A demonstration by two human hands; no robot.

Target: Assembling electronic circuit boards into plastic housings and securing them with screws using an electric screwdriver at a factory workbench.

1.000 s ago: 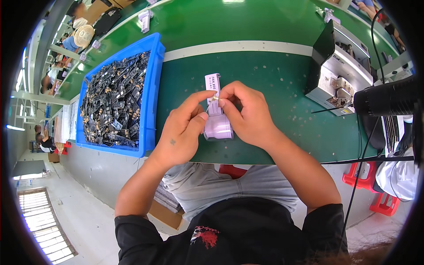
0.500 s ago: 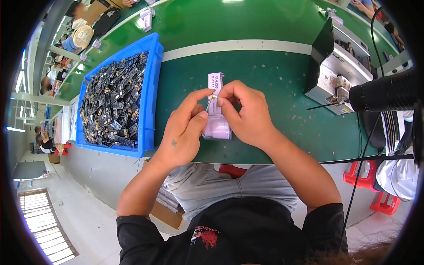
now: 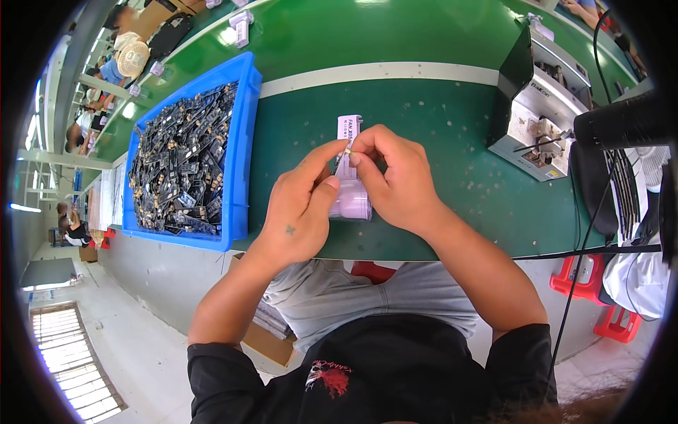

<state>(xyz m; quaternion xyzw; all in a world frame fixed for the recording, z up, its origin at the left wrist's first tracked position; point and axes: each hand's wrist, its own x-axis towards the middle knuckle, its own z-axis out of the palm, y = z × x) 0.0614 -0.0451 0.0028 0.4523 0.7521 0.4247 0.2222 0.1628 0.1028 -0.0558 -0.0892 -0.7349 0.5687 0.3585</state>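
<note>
My left hand (image 3: 300, 205) and my right hand (image 3: 401, 180) meet over the table, thumbs and index fingers drawn together. Between their fingertips is a small slim part with a brass-coloured end (image 3: 347, 150). My right fingers pinch the brass-coloured end; my left fingers grip it from the other side. Most of the part is covered by my fingers, so its kind is unclear. Just beneath lies a lilac handheld fan body (image 3: 351, 205), with a printed flat upper part and a rounded lower end. My hands partly cover it.
On the left, a blue bin (image 3: 242, 148) holds many dark circuit boards (image 3: 185, 162). A metal desktop machine (image 3: 540, 134) stands right, beside a black cylinder (image 3: 618, 127) and hanging cable. Beyond the white strip (image 3: 381, 71), a green belt carries lilac pieces (image 3: 241, 32). Red stools (image 3: 579, 279) are lower right.
Both hands and the lilac fan body have shifted slightly right, the small part still pinched. The black cylinder at right sits higher. Lilac pieces on the far belt have moved a little right.
</note>
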